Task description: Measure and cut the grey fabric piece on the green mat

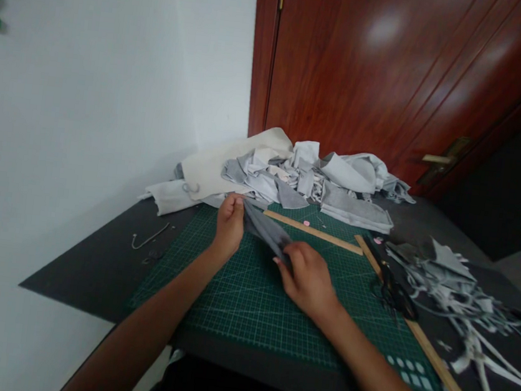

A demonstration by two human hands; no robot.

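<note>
A dark grey piece of cloth (264,227) is stretched between my two hands above the green cutting mat (248,307). My left hand (230,222) is closed on its upper left end, thumb on top. The lower right end sits in the closed fingers of my right hand (308,277). The cloth looks folded or bunched into a narrow strip, slanting down to the right. Some of its lower edge is hidden behind my right fingers.
Light and grey fabric pieces (263,174) are heaped at the back. Two wooden rulers (313,231) lie on the mat, with black scissors (397,296) over the right one. Fabric scraps (453,280) cover the right side. A white wall (110,109) borders the table's left.
</note>
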